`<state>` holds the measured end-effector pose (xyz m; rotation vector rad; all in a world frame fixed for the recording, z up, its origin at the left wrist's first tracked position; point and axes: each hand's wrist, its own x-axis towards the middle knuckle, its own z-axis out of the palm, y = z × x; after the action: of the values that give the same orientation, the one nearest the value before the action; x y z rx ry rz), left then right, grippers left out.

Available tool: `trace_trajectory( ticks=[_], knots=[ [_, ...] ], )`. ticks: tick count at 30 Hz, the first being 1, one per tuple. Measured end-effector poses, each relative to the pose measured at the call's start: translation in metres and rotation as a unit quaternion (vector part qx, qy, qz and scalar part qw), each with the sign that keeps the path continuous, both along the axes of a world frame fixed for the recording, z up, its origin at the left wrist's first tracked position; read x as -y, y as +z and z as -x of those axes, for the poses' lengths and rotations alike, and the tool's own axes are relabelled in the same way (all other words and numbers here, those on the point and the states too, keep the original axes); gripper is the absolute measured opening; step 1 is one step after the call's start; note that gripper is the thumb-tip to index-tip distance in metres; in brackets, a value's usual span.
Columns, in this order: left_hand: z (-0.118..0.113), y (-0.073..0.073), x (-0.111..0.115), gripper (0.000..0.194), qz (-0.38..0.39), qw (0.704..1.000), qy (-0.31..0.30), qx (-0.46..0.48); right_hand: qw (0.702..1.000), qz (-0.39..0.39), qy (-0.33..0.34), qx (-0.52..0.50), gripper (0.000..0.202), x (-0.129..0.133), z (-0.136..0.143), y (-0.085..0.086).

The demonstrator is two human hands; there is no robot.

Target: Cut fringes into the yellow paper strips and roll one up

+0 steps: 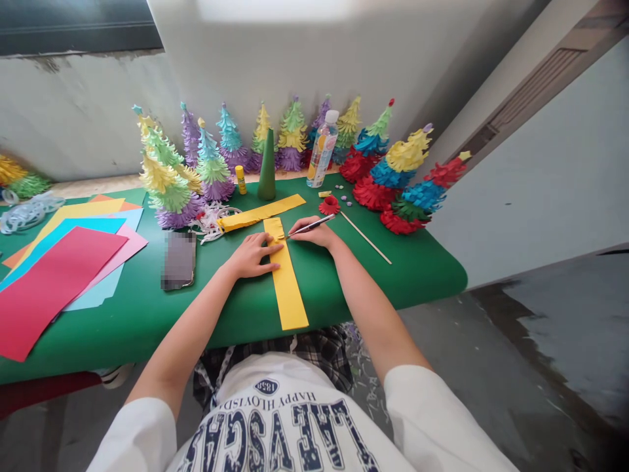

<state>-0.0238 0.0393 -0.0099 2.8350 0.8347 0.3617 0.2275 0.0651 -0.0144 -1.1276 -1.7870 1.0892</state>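
Note:
A yellow paper strip [289, 298] lies lengthwise on the green table, its far end cut into a fringe. My left hand [253, 254] rests on the strip's left side with fingers spread, pressing it down. In my right hand [312, 234] is a slim pen [314, 225], pinched between the fingers, its tip at the fringed right edge. Just beyond lies a second yellow strip [265, 213], slanted, with a curled fringe at its left. A red fringed paper ring [329, 205] sits to the right of my right hand, near a thin wooden stick [366, 237].
Fringed paper trees [410, 154] line the table's back. A green cone [268, 170], glue stick [240, 179] and bottle [322, 154] stand before them. A phone [178, 261] and coloured paper sheets [73, 275] lie left. The green table's [432, 275] rounded edge is at right.

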Motion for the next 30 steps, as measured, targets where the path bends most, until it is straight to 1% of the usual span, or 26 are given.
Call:
trace_trajectory(
  ticks=[15, 22, 26, 30],
  knots=[
    [0.000, 0.001, 0.000, 0.058, -0.001, 1.000, -0.005, 0.001, 1.000, -0.004, 0.018, 0.005, 0.026, -0.001, 0.006, -0.006],
    [-0.001, 0.001, 0.001, 0.058, -0.005, 1.000, -0.005, -0.002, 1.000, -0.002, 0.017, -0.002, 0.026, 0.002, 0.012, -0.005],
    [0.001, 0.003, 0.000, 0.057, 0.004, 1.000, -0.005, 0.006, 0.999, -0.001, -0.011, -0.031, 0.025, 0.003, 0.015, -0.004],
    [0.005, 0.005, 0.001, 0.052, 0.033, 0.999, -0.004, 0.027, 0.996, 0.000, -0.047, -0.070, 0.026, 0.005, 0.015, 0.000]
  ],
)
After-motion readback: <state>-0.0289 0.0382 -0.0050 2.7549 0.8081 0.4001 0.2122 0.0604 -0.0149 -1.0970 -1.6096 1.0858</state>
